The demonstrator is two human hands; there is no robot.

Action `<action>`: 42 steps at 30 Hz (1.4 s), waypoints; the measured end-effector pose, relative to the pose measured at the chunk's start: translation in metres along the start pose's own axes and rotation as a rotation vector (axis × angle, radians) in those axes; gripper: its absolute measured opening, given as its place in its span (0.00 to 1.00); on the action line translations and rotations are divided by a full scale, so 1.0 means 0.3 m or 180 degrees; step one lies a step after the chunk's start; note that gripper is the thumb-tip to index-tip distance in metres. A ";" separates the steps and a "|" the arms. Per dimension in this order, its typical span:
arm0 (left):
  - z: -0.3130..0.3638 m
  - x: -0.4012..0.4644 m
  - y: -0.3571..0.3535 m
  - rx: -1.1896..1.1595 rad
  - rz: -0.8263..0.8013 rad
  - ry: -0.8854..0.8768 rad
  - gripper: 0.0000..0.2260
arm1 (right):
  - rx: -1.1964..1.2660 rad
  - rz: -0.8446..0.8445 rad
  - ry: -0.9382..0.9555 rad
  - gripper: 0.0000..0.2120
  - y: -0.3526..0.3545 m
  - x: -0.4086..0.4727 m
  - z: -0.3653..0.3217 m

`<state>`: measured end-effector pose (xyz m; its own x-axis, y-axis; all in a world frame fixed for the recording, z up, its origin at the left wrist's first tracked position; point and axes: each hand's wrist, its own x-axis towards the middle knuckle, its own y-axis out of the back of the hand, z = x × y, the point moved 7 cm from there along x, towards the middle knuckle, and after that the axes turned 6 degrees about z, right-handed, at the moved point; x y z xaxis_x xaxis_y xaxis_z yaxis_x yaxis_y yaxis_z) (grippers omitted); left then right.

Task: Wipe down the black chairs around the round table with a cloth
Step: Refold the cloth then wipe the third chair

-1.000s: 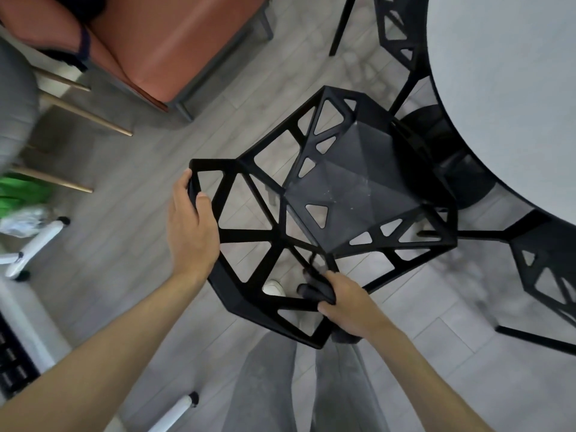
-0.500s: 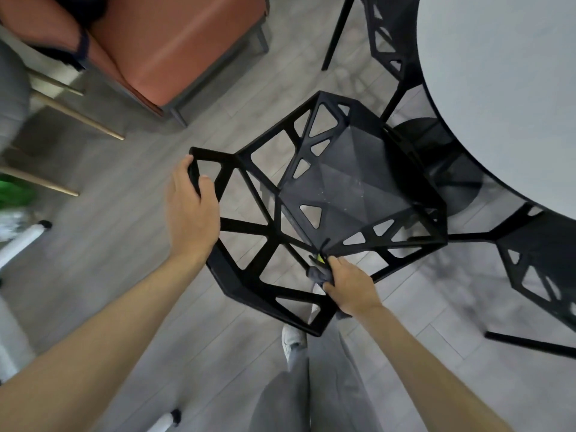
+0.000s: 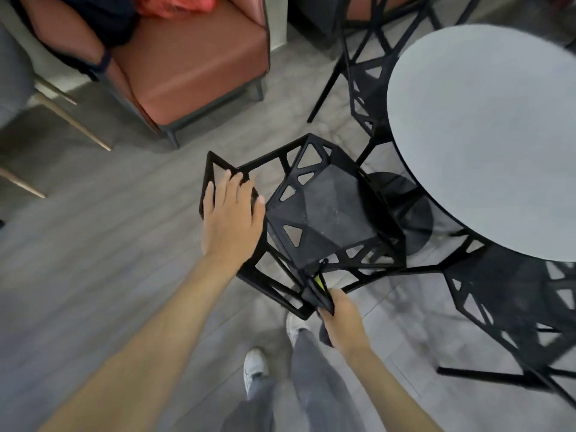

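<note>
A black lattice chair [image 3: 324,210] stands in front of me, beside the round grey table [image 3: 486,135]. My left hand [image 3: 230,219] lies over the chair's backrest frame with its fingers straight and spread. My right hand [image 3: 343,319] grips a dark cloth [image 3: 316,291] with a yellow tag, held against the near right edge of the chair's frame. Two more black chairs stand at the table: one at the back [image 3: 364,67] and one at the right [image 3: 511,304].
An orange-brown armchair [image 3: 193,60] stands at the back left. A grey chair with gold legs [image 3: 62,116] is at the far left. The table's black base [image 3: 405,210] sits behind the chair. My legs and white shoes [image 3: 255,369] are below.
My left hand let go of its grip on the backrest's corner and now lies flat on the frame. The view pulled back and up. My right hand still holds the cloth at the chair's edge.
</note>
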<state>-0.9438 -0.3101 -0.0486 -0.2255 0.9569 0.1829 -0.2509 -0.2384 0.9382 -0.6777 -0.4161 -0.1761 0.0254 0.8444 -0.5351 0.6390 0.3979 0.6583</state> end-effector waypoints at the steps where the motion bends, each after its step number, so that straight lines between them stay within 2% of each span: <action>1: 0.004 -0.031 -0.007 0.0093 -0.0008 0.0104 0.25 | -0.0022 -0.0004 -0.0016 0.13 -0.016 0.017 -0.005; 3: 0.006 -0.059 -0.011 0.0297 0.0020 0.0200 0.28 | -0.0205 -0.0003 0.0044 0.12 -0.046 0.073 -0.017; 6: -0.005 -0.046 -0.030 0.0534 -0.0085 0.0276 0.31 | -0.0959 -0.0010 0.0378 0.07 -0.072 0.200 -0.053; 10: -0.005 -0.042 -0.041 0.0694 -0.0154 0.0314 0.31 | -0.1301 -0.0327 0.0513 0.07 -0.167 0.399 -0.044; 13: -0.017 -0.051 -0.025 0.0514 0.0094 0.0411 0.27 | -0.1406 -0.0557 0.0645 0.06 -0.269 0.523 -0.049; 15: -0.028 -0.053 -0.017 0.0334 0.0218 0.0569 0.23 | -0.1304 -0.0616 0.0522 0.07 -0.309 0.609 -0.038; 18: -0.033 -0.056 -0.027 0.0459 0.0020 0.0559 0.22 | -0.0993 -0.0630 0.0182 0.08 -0.321 0.708 0.012; 23: -0.025 -0.055 -0.031 0.0600 -0.0122 0.0437 0.22 | -0.0788 -0.0835 0.0398 0.07 -0.246 0.643 0.028; 27: -0.027 -0.052 -0.029 0.0649 -0.0167 0.0513 0.22 | -0.1062 -0.1511 0.0982 0.05 -0.172 0.499 -0.041; 30: -0.026 -0.049 -0.026 0.0672 -0.0160 0.0515 0.22 | -0.1254 -0.1841 0.1062 0.06 -0.151 0.476 -0.051; 32: -0.025 -0.046 -0.026 0.0700 -0.0167 0.0522 0.22 | -0.1109 -0.1682 0.0856 0.07 -0.164 0.512 -0.046; 37: -0.032 -0.046 -0.030 0.0711 -0.0225 0.0576 0.22 | -0.0468 -0.0558 -0.0004 0.06 -0.203 0.617 0.004; 39: -0.036 -0.050 -0.032 0.0720 -0.0262 0.0591 0.22 | -0.0317 -0.0463 -0.0104 0.04 -0.238 0.625 -0.004; 42: -0.042 -0.050 -0.034 0.0738 -0.0332 0.0632 0.23 | -0.0119 -0.0541 0.0077 0.02 -0.276 0.631 -0.070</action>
<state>-0.9498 -0.3240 -0.0647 -0.3949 0.9177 0.0427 -0.0663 -0.0748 0.9950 -0.7421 -0.2816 -0.3210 -0.0995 0.7721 -0.6277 0.6035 0.5484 0.5788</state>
